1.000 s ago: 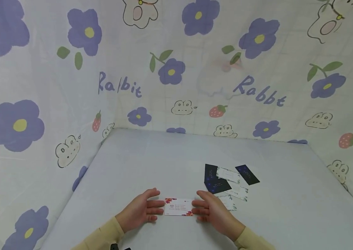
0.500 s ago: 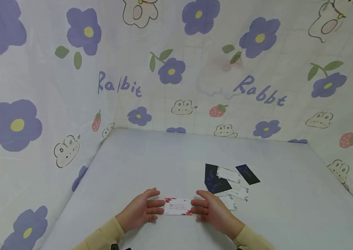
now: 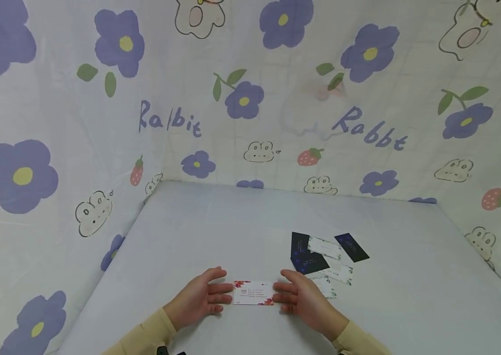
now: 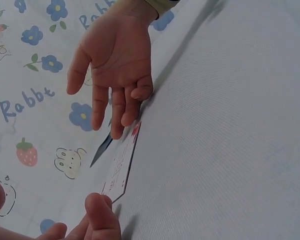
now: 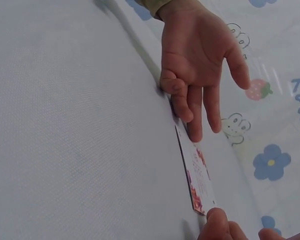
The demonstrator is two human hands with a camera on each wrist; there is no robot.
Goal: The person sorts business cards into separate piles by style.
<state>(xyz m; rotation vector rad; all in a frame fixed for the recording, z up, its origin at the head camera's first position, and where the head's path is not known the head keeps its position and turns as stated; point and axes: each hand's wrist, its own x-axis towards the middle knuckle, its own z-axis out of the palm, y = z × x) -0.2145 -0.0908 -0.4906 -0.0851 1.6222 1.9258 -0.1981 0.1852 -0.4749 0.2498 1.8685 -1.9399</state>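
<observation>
A white business card (image 3: 253,293) with red and orange flower corners lies flat on the pale tabletop, its printed side up. At its left end is my left hand (image 3: 195,301), fingers extended and fingertips at the short edge. Opposite, my right hand (image 3: 311,304) holds a matching pose at the right end. Both thumbs point up, away from the card. In the left wrist view the card (image 4: 121,162) lies between the two hands' fingertips, and the right wrist view shows the card (image 5: 194,170) likewise. Whether the fingertips touch its edges, I cannot tell.
Beyond my right hand lie loose cards: dark blue ones (image 3: 310,264), one dark card (image 3: 351,247) set apart, and white leaf-edged cards (image 3: 325,247), partly overlapping. A patterned curtain (image 3: 232,133) with flowers and rabbits stands behind the tabletop (image 3: 215,222) and at its sides.
</observation>
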